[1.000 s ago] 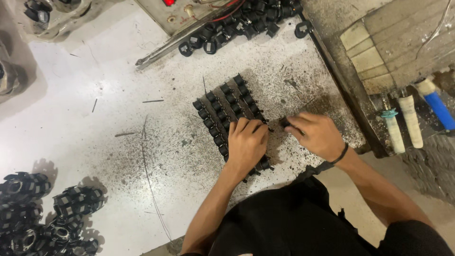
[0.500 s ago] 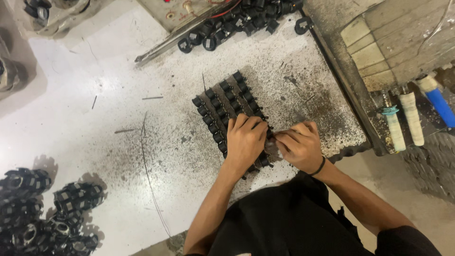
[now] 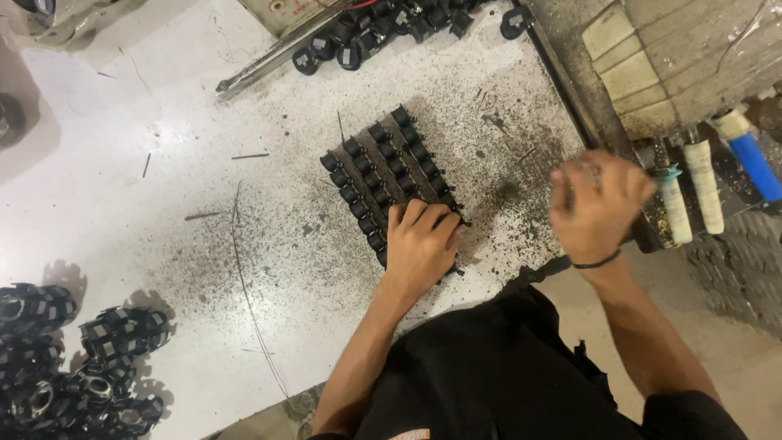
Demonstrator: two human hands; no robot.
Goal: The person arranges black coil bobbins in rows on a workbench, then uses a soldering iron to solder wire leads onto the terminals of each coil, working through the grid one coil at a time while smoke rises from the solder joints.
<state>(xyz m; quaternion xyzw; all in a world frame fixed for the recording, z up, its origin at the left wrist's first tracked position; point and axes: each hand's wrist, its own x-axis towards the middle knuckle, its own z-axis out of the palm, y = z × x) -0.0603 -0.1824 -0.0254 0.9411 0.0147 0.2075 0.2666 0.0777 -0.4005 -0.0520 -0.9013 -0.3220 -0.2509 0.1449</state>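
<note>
Three parallel rows of small black parts form one slab-like block [image 3: 383, 167] lying flat on the speckled white table [image 3: 163, 187]. Long axis: diagonal, from upper right, far from the person, to lower left, near them. Left hand [image 3: 421, 247] rests palm-down on the near end, fingers together, touching. Right hand [image 3: 599, 202] is raised beside the block, blurred; finger position cannot be told.

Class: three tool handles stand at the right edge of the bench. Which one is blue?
The rightmost handle, farthest from the right hand. The two handles beside it are pale cream.
</note>
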